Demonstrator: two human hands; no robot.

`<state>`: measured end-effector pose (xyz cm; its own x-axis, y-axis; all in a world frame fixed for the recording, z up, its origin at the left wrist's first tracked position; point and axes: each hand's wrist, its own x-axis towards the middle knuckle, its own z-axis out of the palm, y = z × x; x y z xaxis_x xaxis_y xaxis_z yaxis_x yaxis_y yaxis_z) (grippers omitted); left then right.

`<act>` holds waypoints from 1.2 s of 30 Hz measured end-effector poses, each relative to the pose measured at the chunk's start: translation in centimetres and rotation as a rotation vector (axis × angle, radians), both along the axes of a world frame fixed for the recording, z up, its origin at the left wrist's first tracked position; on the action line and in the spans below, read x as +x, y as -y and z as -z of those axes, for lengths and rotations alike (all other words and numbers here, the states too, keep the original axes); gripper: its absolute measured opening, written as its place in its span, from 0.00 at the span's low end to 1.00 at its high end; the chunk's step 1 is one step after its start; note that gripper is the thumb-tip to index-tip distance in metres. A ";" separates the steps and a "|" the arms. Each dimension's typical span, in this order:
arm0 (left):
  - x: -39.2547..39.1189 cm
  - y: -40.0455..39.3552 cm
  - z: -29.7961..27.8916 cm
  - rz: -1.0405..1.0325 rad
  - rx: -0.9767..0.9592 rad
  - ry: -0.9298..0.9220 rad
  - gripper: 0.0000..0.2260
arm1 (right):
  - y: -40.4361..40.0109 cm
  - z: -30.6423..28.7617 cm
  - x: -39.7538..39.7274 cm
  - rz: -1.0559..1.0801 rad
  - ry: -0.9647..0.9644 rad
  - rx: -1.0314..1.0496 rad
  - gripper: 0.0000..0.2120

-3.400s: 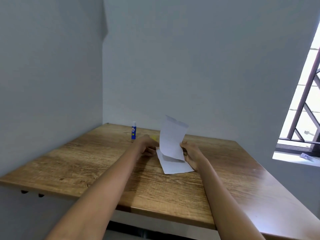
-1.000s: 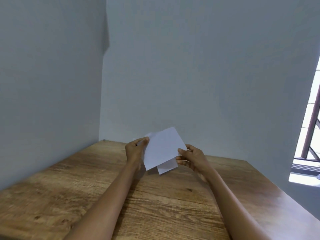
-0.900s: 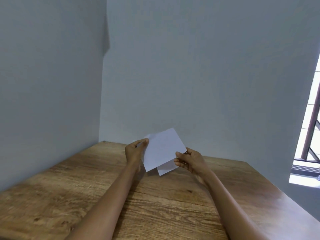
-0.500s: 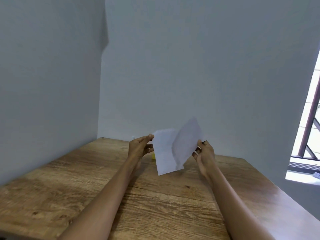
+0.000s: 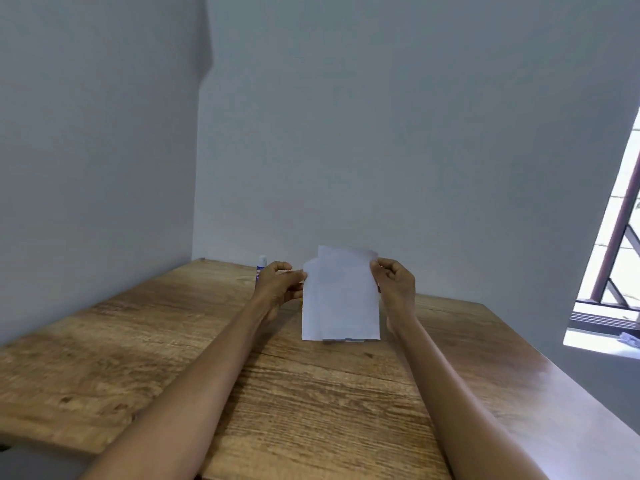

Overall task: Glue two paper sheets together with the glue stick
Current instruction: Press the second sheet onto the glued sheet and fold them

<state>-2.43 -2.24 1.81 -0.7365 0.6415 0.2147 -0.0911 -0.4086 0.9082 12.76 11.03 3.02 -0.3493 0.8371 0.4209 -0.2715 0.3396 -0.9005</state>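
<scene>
Wooden table (image 5: 145, 341) in corner of grey walls (image 5: 381, 133); barred window (image 5: 620, 244) at right. Paper sheets (image 5: 341, 296) held upright above tabletop, left hand (image 5: 280, 285) and right hand (image 5: 396, 284) pinching opposite edges. Glue stick (image 5: 261, 266) standing behind left hand.

Both bare forearms reach forward, roughly parallel. The left hand (image 5: 278, 284) and the right hand (image 5: 396, 283) face each other (thumbs uppermost), fingers curled, each pinching a side edge of the paper (image 5: 341, 294) between them
</scene>
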 end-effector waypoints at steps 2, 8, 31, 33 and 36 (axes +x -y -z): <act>0.0 -0.1 -0.1 -0.007 -0.010 0.006 0.11 | -0.1 -0.1 0.1 0.019 0.011 0.018 0.07; 0.1 -0.3 0.1 0.002 -0.001 -0.004 0.11 | -0.1 -0.2 0.0 0.016 0.017 0.010 0.10; 0.4 -0.4 0.3 0.066 -0.008 -0.031 0.14 | 0.2 0.6 -0.7 0.154 0.146 0.076 0.04; 0.4 -0.4 0.5 0.078 0.000 -0.029 0.14 | 0.3 0.6 -0.6 0.155 0.151 0.087 0.03; 0.4 -0.4 0.6 0.099 0.010 -0.010 0.13 | 0.4 0.5 -0.6 0.161 0.159 0.118 0.03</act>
